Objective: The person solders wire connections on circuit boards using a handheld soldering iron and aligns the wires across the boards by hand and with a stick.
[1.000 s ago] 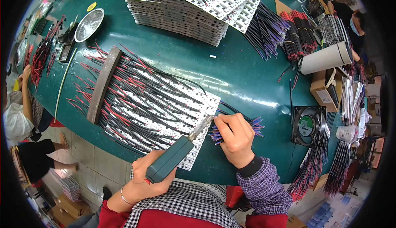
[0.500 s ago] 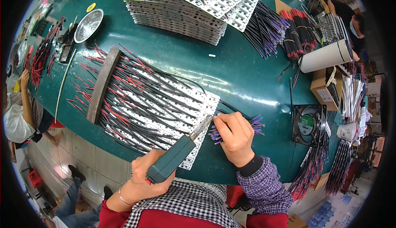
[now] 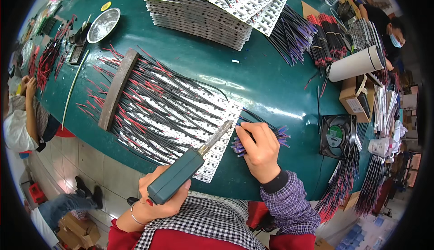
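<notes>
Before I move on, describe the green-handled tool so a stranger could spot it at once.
On the large green table, find the nearer white board, strewn with black and red wires. At its near edge, the left hand holds the green-handled tool, its metal rod pointing toward the right hand. Unlike the thin wires and flat board, it has a thick, boxy body.
</notes>
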The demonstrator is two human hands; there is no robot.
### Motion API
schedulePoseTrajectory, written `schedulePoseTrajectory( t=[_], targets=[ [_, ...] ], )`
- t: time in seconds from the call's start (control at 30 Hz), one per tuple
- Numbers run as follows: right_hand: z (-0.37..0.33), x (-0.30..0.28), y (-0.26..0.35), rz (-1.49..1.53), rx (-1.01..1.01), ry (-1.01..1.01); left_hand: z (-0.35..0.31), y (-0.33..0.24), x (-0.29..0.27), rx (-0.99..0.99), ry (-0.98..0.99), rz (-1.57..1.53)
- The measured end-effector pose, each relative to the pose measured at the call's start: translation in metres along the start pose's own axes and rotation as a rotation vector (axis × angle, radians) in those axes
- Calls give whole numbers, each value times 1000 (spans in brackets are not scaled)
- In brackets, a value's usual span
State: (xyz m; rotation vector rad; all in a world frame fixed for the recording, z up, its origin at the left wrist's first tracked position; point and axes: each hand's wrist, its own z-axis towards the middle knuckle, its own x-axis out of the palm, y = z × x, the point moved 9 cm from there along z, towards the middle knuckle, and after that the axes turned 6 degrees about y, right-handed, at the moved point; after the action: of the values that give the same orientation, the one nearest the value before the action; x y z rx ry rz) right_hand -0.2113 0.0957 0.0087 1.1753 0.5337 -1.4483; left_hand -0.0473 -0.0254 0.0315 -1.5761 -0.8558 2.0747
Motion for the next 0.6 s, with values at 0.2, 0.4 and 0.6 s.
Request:
schedulePoseTrajectory(
  t=[0.2,0.4,0.6],
  targets=[
    [-14,-12,8,49,82,-17,-9,14,0,-130,-30,-137],
    [-13,8,7,-11,117,72,-10,13,5,-97,-6,-127],
    [-13,5,7,62,90,39,-14,17,7,-148,-17,-203]
  ],
)
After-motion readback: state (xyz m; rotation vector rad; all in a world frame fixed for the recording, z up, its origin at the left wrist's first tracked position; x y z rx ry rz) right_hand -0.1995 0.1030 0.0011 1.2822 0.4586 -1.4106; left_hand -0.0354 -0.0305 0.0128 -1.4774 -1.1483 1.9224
